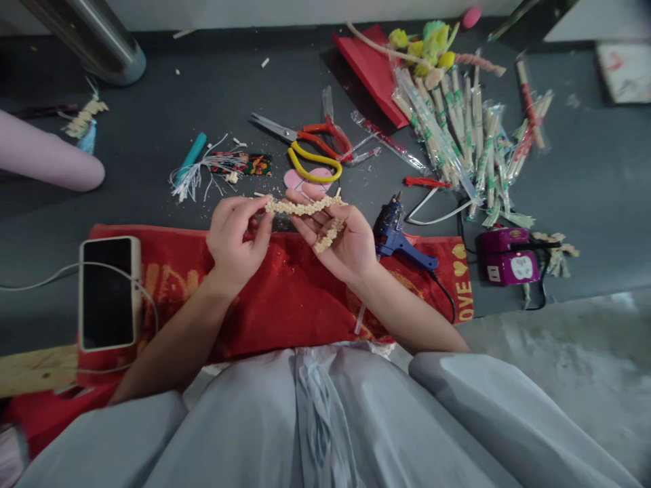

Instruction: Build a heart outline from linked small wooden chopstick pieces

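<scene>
A narrow cream-coloured strip (305,205) that looks made of small bead-like pieces is stretched between my two hands. With finger and thumb, my left hand (237,234) pinches its left end. My right hand (348,247) is turned palm up, its thumb bent over the strip's right end. A shorter length of the same bumpy material (329,236) lies across that palm; whether the two are joined is hidden by the thumb. Both hands are above a red cloth (285,298). Just beyond the fingers lies a pink piece (298,179), partly covered by yellow scissor handles.
Scissors (274,125), red-handled pliers (318,135) and white threads (198,169) lie beyond my hands. A blue glue gun (399,240) rests to the right, near wrapped chopsticks (462,129) and a purple box (508,256). A phone (109,291) with a cable lies left.
</scene>
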The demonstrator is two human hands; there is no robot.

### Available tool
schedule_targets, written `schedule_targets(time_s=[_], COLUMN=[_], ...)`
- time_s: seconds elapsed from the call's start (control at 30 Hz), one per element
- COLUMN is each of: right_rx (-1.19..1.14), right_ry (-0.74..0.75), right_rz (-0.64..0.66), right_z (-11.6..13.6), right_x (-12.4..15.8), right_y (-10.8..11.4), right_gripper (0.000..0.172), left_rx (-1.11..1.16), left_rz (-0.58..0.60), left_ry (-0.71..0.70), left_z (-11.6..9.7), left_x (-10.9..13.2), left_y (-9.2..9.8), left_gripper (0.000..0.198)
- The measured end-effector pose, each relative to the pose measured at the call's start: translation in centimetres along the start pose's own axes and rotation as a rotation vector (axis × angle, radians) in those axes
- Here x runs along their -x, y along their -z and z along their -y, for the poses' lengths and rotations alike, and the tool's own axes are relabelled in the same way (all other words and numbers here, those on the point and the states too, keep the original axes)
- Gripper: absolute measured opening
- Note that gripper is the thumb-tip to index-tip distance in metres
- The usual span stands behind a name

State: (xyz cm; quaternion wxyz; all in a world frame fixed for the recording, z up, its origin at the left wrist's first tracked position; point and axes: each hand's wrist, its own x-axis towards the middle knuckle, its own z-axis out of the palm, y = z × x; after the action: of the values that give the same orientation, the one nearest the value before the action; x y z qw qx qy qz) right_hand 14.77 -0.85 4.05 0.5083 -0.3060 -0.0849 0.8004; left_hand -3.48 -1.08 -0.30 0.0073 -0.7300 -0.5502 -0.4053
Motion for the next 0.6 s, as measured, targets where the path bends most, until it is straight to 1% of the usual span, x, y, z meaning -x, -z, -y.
schedule_targets(time_s=[0.07, 0.13, 0.23, 0.33, 0.43, 0.53, 0.6], right_rx=[0.019, 0.04, 0.051, 0.046, 0.054, 0.07, 0.08], right_ry=[0.007, 0.016, 0.029, 0.034, 0.034, 0.034, 0.035], right_rz=[0.008, 0.013, 0.029, 0.047, 0.047, 0.032, 0.025], right_z=[-0.03, -0.1, -0.24, -0.34, -0.35, -0.34, -0.34], right_x=[0.01, -0.03, -0.18, -0.31, -0.36, -0.32, -0.28], right_y=[-0.05, 0.03, 0.26, 0.45, 0.49, 0.42, 0.38], right_gripper=[0.04, 0.037, 0.028, 0.023, 0.021, 0.02, 0.021], left_rx=[0.027, 0.093, 0.172, 0.119, 0.068, 0.105, 0.12], left_rz=[-0.02, -0.051, -0.036, 0.01, 0.013, 0.003, -0.029], left_ry=[-0.029, -0.066, -0.043, 0.016, 0.034, 0.022, -0.021], left_z=[-0.01, -0.01, 0.02, 0.09, 0.11, 0.03, -0.04], left_x=[-0.03, -0.06, -0.04, 0.04, 0.07, -0.02, -0.11], left_y=[-0.01, -0.03, -0.05, -0.02, 0.01, 0.02, 0.02], left_gripper=[0.022, 0.021, 0.022, 0.024, 0.025, 0.023, 0.021])
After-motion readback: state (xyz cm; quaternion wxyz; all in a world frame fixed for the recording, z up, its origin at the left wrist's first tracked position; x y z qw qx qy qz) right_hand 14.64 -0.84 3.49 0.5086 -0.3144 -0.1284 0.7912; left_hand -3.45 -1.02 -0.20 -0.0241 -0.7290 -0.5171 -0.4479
